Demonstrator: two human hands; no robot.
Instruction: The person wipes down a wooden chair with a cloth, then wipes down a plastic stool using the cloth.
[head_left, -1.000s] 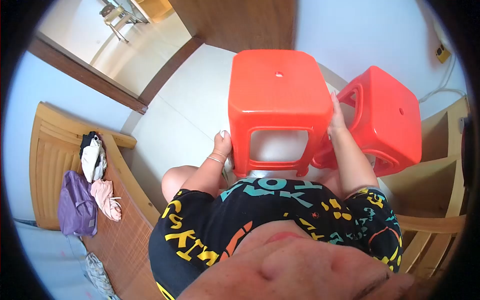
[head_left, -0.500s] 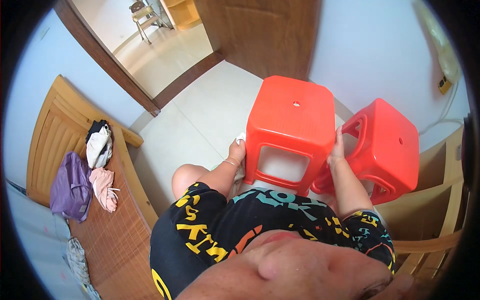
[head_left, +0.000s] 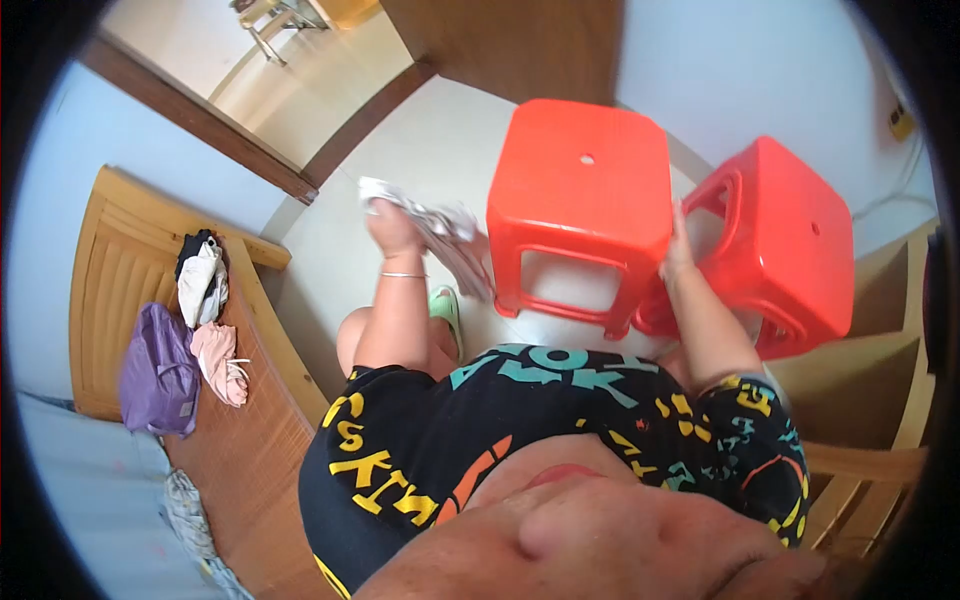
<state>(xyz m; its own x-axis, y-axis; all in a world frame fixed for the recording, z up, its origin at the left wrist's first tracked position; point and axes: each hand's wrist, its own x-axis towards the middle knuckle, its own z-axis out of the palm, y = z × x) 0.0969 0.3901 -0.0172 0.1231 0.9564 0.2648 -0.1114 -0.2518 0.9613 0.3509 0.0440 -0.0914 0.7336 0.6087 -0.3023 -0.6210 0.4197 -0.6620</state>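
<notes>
A red plastic stool (head_left: 585, 165) stands upright on the floor before me, a small hole in its seat. My left hand (head_left: 395, 228), out to the stool's left, is closed on a crumpled light-coloured cloth (head_left: 445, 225) that hangs down near the stool's leg. Against the stool's right side, my right hand (head_left: 678, 250) grips the edge of the leg, its fingers pointing up and partly hidden. Just right of that hand, a second red plastic stool (head_left: 800, 250) stands at an angle.
On the left, a wooden bed (head_left: 265, 430) holds a purple bag (head_left: 160, 370), a pink garment (head_left: 220, 362) and a white garment (head_left: 203, 290). An open brown door (head_left: 520, 50) is ahead. Wooden shelving (head_left: 850, 390) is at the right. A green slipper (head_left: 445, 308) shows by my leg.
My left hand has left the first stool's side and swung out leftward and forward with the cloth, now spread more into view. My right hand stays on the stool. The view has shifted.
</notes>
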